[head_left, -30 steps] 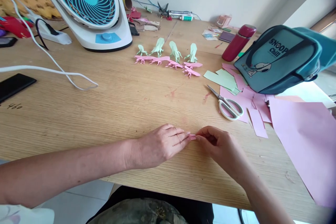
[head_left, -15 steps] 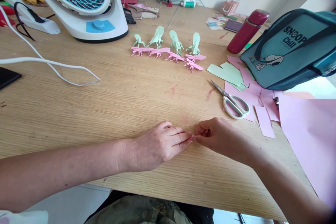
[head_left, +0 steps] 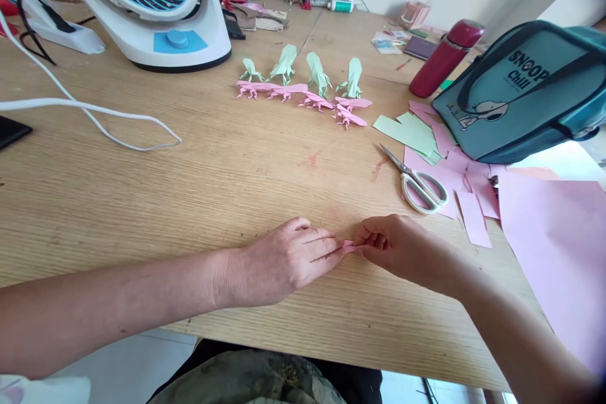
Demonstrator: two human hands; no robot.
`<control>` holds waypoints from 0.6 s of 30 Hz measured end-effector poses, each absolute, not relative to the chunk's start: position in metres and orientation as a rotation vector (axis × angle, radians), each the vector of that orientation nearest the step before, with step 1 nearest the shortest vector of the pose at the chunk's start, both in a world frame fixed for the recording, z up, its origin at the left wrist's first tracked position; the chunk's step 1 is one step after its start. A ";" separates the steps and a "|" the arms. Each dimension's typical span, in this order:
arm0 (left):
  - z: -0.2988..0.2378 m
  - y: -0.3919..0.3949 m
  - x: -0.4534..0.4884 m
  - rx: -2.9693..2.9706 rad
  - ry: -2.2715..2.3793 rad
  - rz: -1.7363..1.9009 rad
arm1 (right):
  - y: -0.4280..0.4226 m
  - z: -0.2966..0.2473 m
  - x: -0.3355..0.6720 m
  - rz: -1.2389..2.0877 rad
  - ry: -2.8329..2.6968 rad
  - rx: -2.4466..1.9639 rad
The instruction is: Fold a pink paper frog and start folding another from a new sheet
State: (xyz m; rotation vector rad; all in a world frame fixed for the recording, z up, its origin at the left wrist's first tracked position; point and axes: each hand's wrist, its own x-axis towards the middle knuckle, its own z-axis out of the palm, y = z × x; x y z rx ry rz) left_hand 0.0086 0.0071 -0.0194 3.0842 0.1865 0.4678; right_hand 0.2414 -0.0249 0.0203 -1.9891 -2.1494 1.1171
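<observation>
Between my two hands is a small piece of pink paper, mostly covered by fingertips. My left hand lies low over the table, its fingers together and closed on the paper's left end. My right hand pinches the right end between thumb and curled fingers. Farther back stand several pink folded paper insects in a row, with green folded paper insects just behind them. Scissors with white handles lie beyond my right hand, partly on pink paper pieces.
A white fan stands at the back left, near a white cable. On the right are a red flask, a teal bag, green paper scraps and a large pink sheet. The wooden table's front edge runs below my hands.
My right hand has shifted slightly right, away from the left fingertips, and more of the pink paper shows between them. My left hand stays nearly still. The view has moved a little.
</observation>
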 end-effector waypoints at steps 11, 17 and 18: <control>-0.016 0.005 0.014 3.121 0.218 0.460 | -0.023 0.018 0.236 0.943 -2.214 -2.062; -0.019 0.008 0.011 3.089 0.144 0.457 | -0.023 0.016 0.233 0.835 -2.232 -2.087; -0.020 0.008 0.011 3.086 0.145 0.456 | -0.023 0.015 0.233 0.804 -2.236 -2.083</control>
